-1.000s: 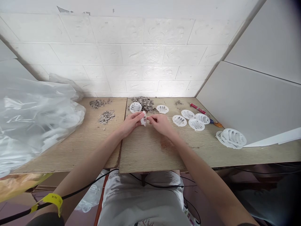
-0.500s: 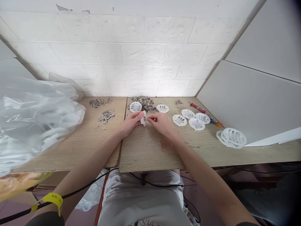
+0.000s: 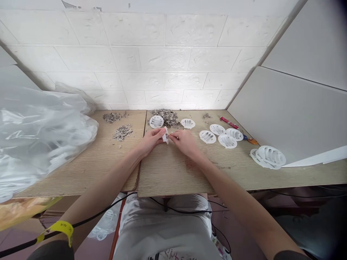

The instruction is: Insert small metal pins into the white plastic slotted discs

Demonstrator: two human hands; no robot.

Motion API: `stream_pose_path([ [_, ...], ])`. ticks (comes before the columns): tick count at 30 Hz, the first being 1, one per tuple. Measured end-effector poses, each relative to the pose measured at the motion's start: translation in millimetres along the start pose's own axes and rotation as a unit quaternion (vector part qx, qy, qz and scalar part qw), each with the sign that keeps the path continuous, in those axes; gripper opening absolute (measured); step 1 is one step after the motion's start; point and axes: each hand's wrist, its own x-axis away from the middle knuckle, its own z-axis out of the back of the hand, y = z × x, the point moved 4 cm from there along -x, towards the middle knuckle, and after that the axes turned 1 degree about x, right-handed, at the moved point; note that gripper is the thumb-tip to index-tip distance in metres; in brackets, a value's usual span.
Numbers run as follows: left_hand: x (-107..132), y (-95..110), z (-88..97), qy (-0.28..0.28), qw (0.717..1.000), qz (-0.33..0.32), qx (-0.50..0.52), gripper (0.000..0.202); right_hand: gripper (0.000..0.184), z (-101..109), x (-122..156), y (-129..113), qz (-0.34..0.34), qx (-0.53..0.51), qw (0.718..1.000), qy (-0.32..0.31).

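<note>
My left hand (image 3: 150, 142) grips a white round plastic disc (image 3: 165, 135) by its edge, thumb on top, and holds it up on edge above the table. Against the disc's right face, my right hand (image 3: 186, 141) has thumb and forefinger pinched together; whatever is between those fingertips is too small to make out. Just behind the hands lies a slotted white disc (image 3: 156, 122) beside a heap of small metal pieces (image 3: 168, 118). Another white disc (image 3: 188, 123) with metal strips in its slots rests behind my right hand.
Several slotted discs (image 3: 207, 137) lie to the right, with a stack (image 3: 271, 156) farther right. A red stick-like item (image 3: 229, 122) and an orange-handled tool (image 3: 252, 141) are near the panel. Small metal parts (image 3: 123, 133) and a large plastic bag (image 3: 46, 133) are on the left.
The disc in my left hand has tilted slightly, and my right fingertips remain against it. The whole view has shifted a little; the other things lie as before.
</note>
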Motion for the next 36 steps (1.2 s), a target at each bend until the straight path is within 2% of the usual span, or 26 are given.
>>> stream_pose_path([
  [7,-2.2,-2.6,3.3,0.001,1.0,0.005,-0.006,0.049,0.028,0.0,-0.7,-2.2,0.017,0.024,1.0,0.0],
  [12,-2.6,-0.4,1.9,-0.032,0.999,-0.002,0.008,0.049,0.029,4.7,-0.9,2.4,0.0,-0.059,0.998,0.006],
  [15,-2.9,-0.4,3.0,-0.03,0.999,-0.007,0.014,0.046,0.03,8.7,-0.6,7.0,-0.024,-0.092,0.995,-0.005],
  [29,-3.4,-2.7,4.7,-0.01,0.999,-0.01,0.029,0.043,0.029,4.6,0.1,2.7,-0.047,-0.029,0.998,-0.031],
  [36,-4.4,-6.0,7.8,0.034,0.999,-0.012,0.025,0.046,0.03,1.2,4.7,-5.0,-0.046,0.07,0.996,-0.038],
])
